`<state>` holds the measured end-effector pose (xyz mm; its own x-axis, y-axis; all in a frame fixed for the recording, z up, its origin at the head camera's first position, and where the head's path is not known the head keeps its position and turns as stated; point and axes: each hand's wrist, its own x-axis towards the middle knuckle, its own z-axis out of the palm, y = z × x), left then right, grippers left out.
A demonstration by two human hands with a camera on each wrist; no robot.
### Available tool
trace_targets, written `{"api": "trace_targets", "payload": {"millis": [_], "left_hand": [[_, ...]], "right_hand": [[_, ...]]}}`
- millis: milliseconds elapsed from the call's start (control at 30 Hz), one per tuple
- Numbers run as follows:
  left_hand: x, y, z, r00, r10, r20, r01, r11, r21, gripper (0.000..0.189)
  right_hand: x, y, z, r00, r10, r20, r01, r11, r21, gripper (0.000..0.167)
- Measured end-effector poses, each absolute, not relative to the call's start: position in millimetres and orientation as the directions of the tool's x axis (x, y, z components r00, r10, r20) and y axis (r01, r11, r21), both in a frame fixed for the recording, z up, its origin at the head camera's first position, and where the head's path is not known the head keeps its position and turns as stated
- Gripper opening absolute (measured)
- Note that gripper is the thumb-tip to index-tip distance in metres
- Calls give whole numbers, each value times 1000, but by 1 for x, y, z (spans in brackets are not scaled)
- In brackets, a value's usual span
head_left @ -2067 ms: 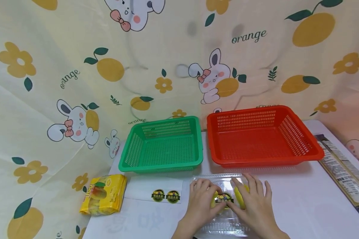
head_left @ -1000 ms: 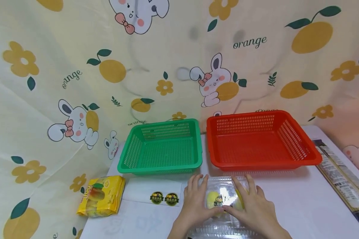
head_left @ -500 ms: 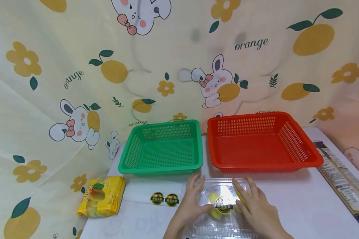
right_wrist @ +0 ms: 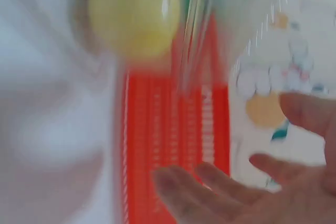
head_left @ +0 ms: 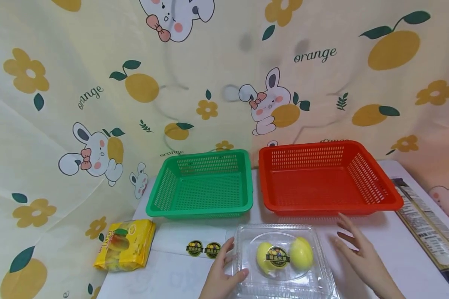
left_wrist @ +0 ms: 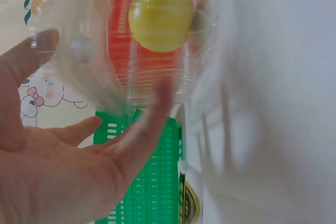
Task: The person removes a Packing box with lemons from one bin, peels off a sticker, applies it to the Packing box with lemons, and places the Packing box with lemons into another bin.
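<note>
A clear plastic clamshell box [head_left: 247,241] lies on the table in the head view, its lid down. Inside are yellow, lemon-like fruits [head_left: 301,253]. A round black and gold sticker [head_left: 277,258] sits on the lid, above the fruit. At the box's left side is my left hand [head_left: 222,274], thumb over the lid's edge and fingers loosely extended; whether it touches is unclear. My right hand [head_left: 363,257] hovers apart from the box on the right, fingers spread and holding nothing. The left wrist view shows the palm [left_wrist: 58,177] beside the box wall.
A green basket [head_left: 202,211] and a red basket [head_left: 333,207] stand behind the box. Left of it lies a white sheet [head_left: 172,236] with two more stickers [head_left: 194,248]. A yellow packet [head_left: 125,245] is far left; a long dark-ended package [head_left: 426,232] lies far right.
Both hands were over the lid with thumbs at the sticker. They have drawn apart, the left to the box's left side, the right off to the right, uncovering the sticker and fruit.
</note>
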<state>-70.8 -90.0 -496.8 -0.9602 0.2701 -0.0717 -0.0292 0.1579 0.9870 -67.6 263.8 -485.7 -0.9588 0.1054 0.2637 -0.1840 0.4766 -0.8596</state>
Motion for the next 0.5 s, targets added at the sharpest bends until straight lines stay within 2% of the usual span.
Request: {"api": "trace_targets", "payload": {"millis": [67, 133, 233, 267, 367, 500], "left_hand": [[-67, -95, -498, -959, 266, -100, -61, 152, 987, 78], [-64, -97, -500, -956, 271, -117, -83, 135, 987, 74], [-60, -97, -501, -947, 273, -168, -153, 73, 985, 71], [-59, -96, -502, -945, 269, -188, -182, 45, 982, 71], [-57, -93, -503, -945, 243, -218, -226, -2, 974, 71], [-58, -91, -503, -946, 219, -241, -250, -13, 968, 69]], "right_hand": [[-70, 280, -487, -949, 217, 229, -146, 343, -928, 61], [-72, 292, -486, -929, 335, 154, -116, 132, -984, 54], [-77, 307, -482, -877, 480, 11, -131, -217, -967, 49], [-80, 312, -481, -857, 513, -35, -136, -291, -947, 49], [-91, 324, -479, -798, 589, -123, -198, -449, -871, 51], [-105, 338, -478, -736, 652, -186, -280, -542, -793, 56]]}}
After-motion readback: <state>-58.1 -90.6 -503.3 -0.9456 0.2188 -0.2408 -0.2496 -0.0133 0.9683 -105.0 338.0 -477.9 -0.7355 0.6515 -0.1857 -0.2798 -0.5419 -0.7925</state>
